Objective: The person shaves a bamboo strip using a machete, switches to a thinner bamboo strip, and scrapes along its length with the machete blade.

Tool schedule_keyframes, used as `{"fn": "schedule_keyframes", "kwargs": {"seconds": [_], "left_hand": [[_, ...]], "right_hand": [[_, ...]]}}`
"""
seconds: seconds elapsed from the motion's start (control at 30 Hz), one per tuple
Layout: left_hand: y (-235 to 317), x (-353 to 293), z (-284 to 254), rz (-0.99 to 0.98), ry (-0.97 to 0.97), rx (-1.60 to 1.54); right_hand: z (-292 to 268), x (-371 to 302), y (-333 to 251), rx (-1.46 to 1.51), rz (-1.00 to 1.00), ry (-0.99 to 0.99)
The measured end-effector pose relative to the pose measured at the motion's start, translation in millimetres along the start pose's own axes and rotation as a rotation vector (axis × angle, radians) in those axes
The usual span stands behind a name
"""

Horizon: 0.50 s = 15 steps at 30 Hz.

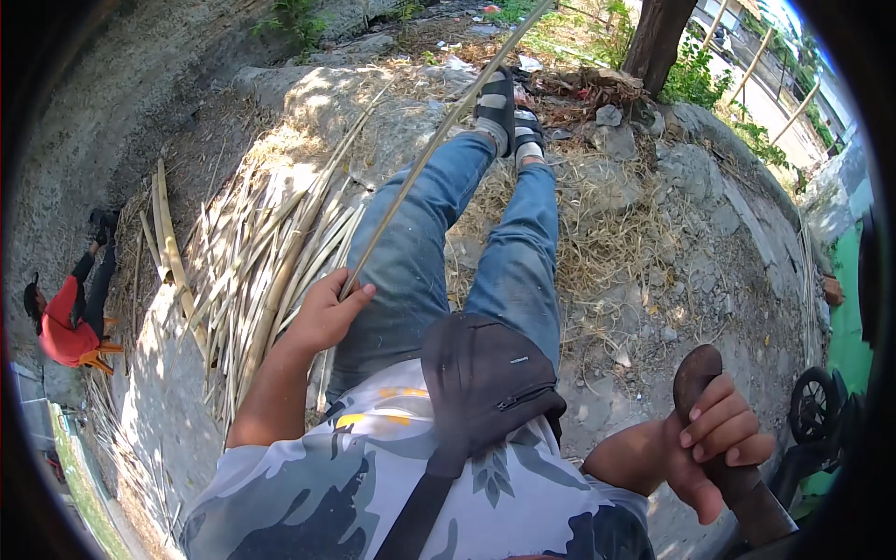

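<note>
While hands (325, 315) hold strip (431, 154) and tool (695, 371), piled strips (266, 266) lie beside the legs (406, 257).

The left hand (331, 313) pinches the lower end of a long, thin, pale-brown strip (450, 119), which slants up across the blue-jeaned legs (513, 252) toward the ground's far edge. The right hand (723, 439) wraps its fingers around a dark brown, round-ended tool handle (696, 369), angled down and outward. Split, straw-coloured bamboo-like lengths (271, 252) lie heaped on the left side of the dusty grey ground (644, 373). Near its left edge, a person in a red top (63, 322) sits on an orange stool (101, 355). A dark tree trunk (658, 42) stands at the far right corner.
</note>
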<state>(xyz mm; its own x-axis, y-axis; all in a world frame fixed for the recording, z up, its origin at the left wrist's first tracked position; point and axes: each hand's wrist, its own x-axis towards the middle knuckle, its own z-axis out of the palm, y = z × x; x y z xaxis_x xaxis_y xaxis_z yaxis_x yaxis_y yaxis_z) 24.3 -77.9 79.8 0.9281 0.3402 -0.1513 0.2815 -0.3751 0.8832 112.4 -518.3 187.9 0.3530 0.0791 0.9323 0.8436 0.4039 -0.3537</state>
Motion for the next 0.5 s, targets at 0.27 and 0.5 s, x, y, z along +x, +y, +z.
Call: {"fn": "schedule_keyframes", "kwargs": {"seconds": [0.27, 0.5], "left_hand": [[3.4, 8.1, -8.5, -0.009, -0.045, -0.026], [-3.5, 7.7, -17.3, -0.070, 0.013, -0.032]], "right_hand": [[66.4, 61.2, -25.8, 0.261, -0.214, -0.044], [98.8, 89.9, -45.4, -0.097, -0.166, -0.125]]}}
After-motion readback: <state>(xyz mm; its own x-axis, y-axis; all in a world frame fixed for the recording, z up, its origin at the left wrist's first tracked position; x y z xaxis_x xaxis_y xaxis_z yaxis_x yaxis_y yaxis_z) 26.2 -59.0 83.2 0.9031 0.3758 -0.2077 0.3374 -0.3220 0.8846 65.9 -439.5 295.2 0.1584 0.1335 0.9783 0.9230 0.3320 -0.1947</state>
